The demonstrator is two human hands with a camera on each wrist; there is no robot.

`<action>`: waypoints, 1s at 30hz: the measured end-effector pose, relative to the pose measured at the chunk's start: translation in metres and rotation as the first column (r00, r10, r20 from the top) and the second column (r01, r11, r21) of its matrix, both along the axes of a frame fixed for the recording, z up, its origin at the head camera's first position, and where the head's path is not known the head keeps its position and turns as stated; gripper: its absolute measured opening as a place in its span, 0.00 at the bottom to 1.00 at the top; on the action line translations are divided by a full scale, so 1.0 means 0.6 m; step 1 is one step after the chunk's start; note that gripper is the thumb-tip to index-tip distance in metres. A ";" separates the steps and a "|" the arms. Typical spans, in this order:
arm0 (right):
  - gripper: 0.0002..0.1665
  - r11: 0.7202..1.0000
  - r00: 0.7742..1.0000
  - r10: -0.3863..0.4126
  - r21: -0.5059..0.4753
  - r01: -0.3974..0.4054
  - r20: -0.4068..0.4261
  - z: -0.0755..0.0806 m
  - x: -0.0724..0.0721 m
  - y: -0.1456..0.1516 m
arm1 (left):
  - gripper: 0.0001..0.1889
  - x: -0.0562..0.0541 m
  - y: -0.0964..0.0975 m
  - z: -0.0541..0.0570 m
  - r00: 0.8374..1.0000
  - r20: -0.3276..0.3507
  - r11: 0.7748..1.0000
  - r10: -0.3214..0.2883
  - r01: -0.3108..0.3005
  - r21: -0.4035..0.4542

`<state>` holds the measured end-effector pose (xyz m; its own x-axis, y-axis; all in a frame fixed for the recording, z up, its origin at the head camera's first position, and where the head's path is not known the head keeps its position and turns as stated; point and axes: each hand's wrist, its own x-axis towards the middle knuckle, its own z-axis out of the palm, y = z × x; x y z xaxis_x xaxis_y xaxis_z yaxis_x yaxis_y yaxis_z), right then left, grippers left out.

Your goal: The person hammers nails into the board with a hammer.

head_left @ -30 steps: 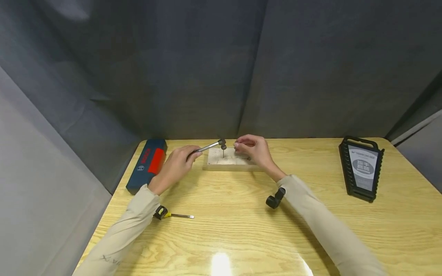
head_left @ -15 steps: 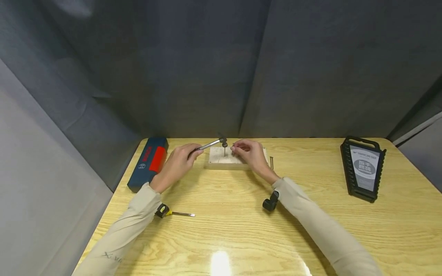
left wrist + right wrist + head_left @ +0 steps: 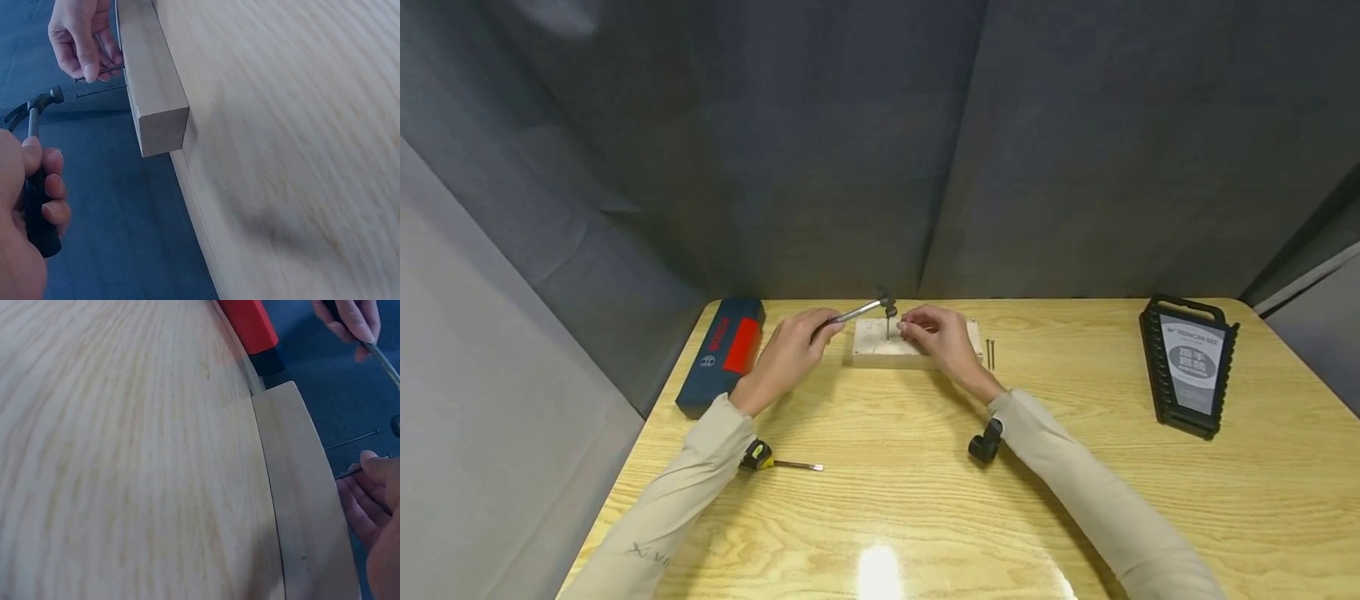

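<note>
My left hand [image 3: 792,354] grips a small claw hammer [image 3: 42,219] by its black handle. In the head view its dark head overlaps the top of a nail [image 3: 100,92] that stands upright in the pale wooden block [image 3: 880,360]. Thumb and fingers of my right hand [image 3: 946,342] pinch a second nail [image 3: 345,473], just right of the standing one. This second nail is upright too, its tip right at the block's top face. Both wrist views show the two nails side by side, with the hammer head off to the side of their heads.
Two loose nails [image 3: 991,354] lie right of the block. A blue and red Bosch case [image 3: 707,379] lies at the left, and a screwdriver [image 3: 797,466] is partly hidden by my left wrist. At the right lies a black wrench rack [image 3: 1191,367]. Dark curtain [image 3: 820,167] hangs behind the table.
My right hand has come left and slightly down along the block, bringing its nail beside the standing one. The loose nails at the right have come into view. The left hand with the hammer barely moved.
</note>
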<state>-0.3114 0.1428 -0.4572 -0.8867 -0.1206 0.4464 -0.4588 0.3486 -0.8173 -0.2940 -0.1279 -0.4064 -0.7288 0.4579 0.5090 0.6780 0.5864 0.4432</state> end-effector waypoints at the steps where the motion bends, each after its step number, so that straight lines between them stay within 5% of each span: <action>1: 0.06 1.000 1.000 -0.001 0.001 0.001 0.004 0.000 0.000 0.000 | 0.10 -0.001 0.002 0.001 1.000 -0.008 1.000 0.001 -0.001 0.004; 9: 0.06 0.999 0.999 0.013 -0.029 -0.012 0.040 -0.007 0.000 0.000 | 0.11 -0.004 0.030 0.014 0.989 -0.144 0.993 0.014 0.003 0.117; 12: 0.07 0.999 0.999 0.021 -0.036 -0.020 0.036 -0.010 -0.003 -0.001 | 0.11 -0.001 0.037 0.011 0.983 -0.183 1.000 0.004 -0.006 -0.013; 16: 0.06 0.999 0.999 0.027 -0.045 -0.025 0.039 -0.009 -0.003 -0.002 | 0.10 0.005 0.038 0.007 0.976 -0.218 0.981 -0.007 -0.035 -0.188; 30: 0.10 0.998 0.996 0.028 -0.055 -0.024 0.087 0.003 0.010 0.002 | 0.11 -0.003 0.026 -0.007 0.994 -0.107 0.995 0.003 -0.014 -0.097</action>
